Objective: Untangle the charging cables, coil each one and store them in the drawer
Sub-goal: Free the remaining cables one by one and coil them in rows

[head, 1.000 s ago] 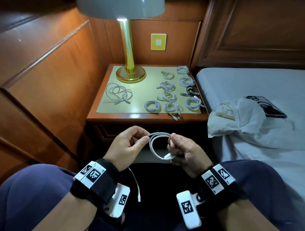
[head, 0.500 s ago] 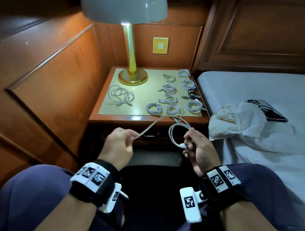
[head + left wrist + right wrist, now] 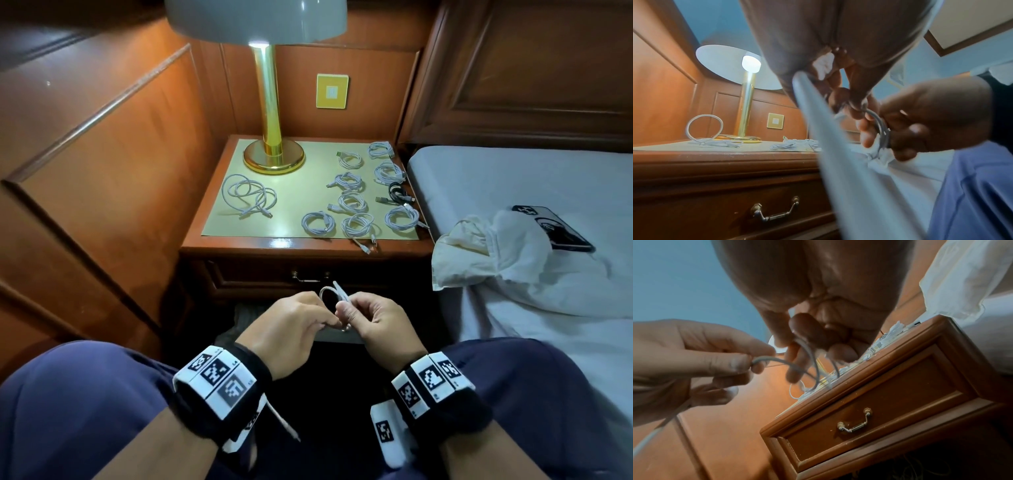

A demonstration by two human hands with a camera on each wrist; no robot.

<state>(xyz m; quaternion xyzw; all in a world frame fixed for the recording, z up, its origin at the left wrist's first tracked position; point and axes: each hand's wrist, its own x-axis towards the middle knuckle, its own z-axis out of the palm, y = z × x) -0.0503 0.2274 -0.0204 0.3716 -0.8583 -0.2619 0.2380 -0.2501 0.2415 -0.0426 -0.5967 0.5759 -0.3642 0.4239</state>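
Both hands meet over my lap, in front of the nightstand drawer (image 3: 308, 274), which is closed. My right hand (image 3: 373, 322) holds a small coil of white cable (image 3: 330, 294) in its curled fingers (image 3: 807, 331). My left hand (image 3: 294, 325) pinches the same cable (image 3: 764, 360) between thumb and forefinger; its loose tail (image 3: 284, 425) hangs under the left wrist and runs blurred across the left wrist view (image 3: 838, 146). On the nightstand top (image 3: 291, 192) lie several coiled white cables (image 3: 356, 202), one black cable (image 3: 397, 192) and a loose uncoiled white cable (image 3: 248, 197).
A brass lamp (image 3: 274, 137) stands at the back of the nightstand. The drawer handle (image 3: 855, 425) hangs at the drawer's middle. To the right is a bed (image 3: 513, 178) with a crumpled white cloth (image 3: 496, 253) and a phone (image 3: 551, 228). Wood panelling lines the left wall.
The hands have come back together from being spread apart. Another length of cable has been drawn into the coil in the right hand. The head view has tilted slightly.
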